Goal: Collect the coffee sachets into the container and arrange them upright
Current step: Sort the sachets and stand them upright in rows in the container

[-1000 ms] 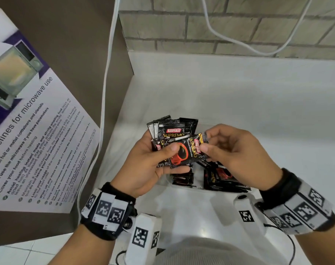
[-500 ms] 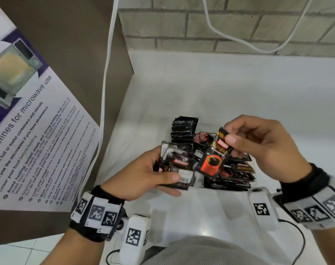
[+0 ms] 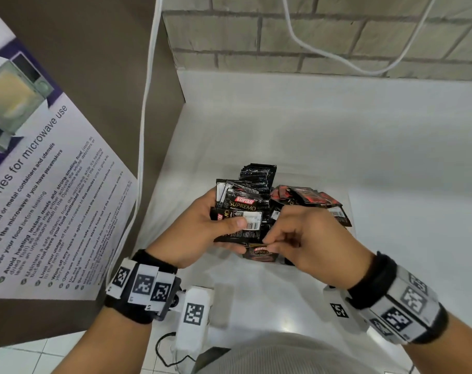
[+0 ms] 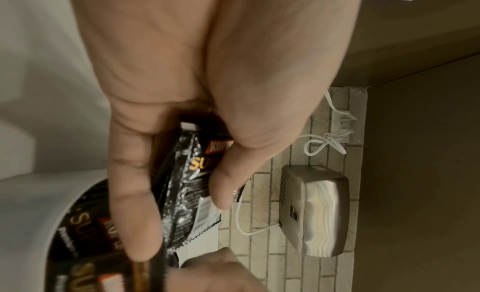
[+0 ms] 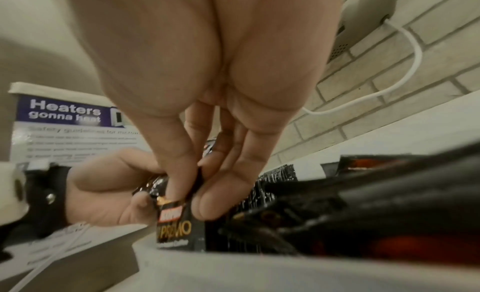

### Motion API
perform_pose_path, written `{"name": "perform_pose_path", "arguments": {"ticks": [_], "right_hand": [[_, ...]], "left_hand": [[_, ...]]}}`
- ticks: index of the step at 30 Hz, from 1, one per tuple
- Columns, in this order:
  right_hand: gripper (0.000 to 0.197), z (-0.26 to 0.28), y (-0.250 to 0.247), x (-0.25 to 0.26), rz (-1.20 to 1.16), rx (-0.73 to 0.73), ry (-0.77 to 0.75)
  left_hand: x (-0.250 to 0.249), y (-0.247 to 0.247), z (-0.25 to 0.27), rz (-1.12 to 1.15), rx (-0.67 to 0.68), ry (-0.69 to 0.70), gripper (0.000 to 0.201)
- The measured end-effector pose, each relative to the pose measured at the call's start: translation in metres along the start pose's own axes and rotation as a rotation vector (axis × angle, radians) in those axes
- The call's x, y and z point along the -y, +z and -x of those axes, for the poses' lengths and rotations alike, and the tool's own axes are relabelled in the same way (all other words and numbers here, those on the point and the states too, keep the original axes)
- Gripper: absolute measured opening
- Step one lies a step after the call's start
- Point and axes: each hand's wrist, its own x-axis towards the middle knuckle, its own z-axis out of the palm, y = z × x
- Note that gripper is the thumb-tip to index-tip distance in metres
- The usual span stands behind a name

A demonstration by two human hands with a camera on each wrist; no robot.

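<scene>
My left hand [image 3: 237, 236] grips a fanned stack of black Kopiko sachets [image 3: 240, 209] just above the container's left side; in the left wrist view the thumb and fingers [image 4: 140, 214] clamp that stack [image 4: 182, 183]. My right hand [image 3: 267, 245] pinches the top edge of a single sachet [image 3: 261, 255] that stands upright at the container's near edge, and the right wrist view shows the same sachet [image 5: 174, 224] just inside the white container wall [image 5: 259, 272]. A row of sachets [image 3: 257, 174] stands upright at the back. Loose sachets [image 3: 307, 198] lie piled on the right.
The container sits on a white counter [image 3: 337, 136] against a brick wall [image 3: 310, 44]. A white cable [image 3: 145, 103] hangs down the left corner beside a microwave-guidelines poster [image 3: 40, 184]. A steel wall unit [image 4: 314, 210] with its cord shows in the left wrist view.
My right hand has come down from above the container, carrying its sachet to the near edge. My left hand has raised its stack and turned it more upright.
</scene>
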Motion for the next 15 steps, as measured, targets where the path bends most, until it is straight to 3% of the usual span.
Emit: {"name": "perform_pose_path", "arguments": {"ticks": [3, 8, 12, 15], "right_hand": [[0.022, 0.003, 0.012, -0.003, 0.055, 0.046, -0.005], [0.02, 0.003, 0.017, -0.009, -0.098, 0.026, 0.127], [0.018, 0.002, 0.013, -0.002, -0.093, 0.031, 0.082], [0.026, 0.0, 0.003, 0.007, -0.118, -0.036, 0.104]], "left_hand": [[0.0, -0.002, 0.001, 0.022, -0.001, -0.018, 0.05], [-0.002, -0.011, 0.005, 0.092, -0.049, -0.032, 0.053], [-0.008, -0.014, 0.007, 0.159, -0.095, -0.012, 0.047], [-0.011, -0.013, 0.009, 0.181, -0.104, 0.006, 0.047]]}}
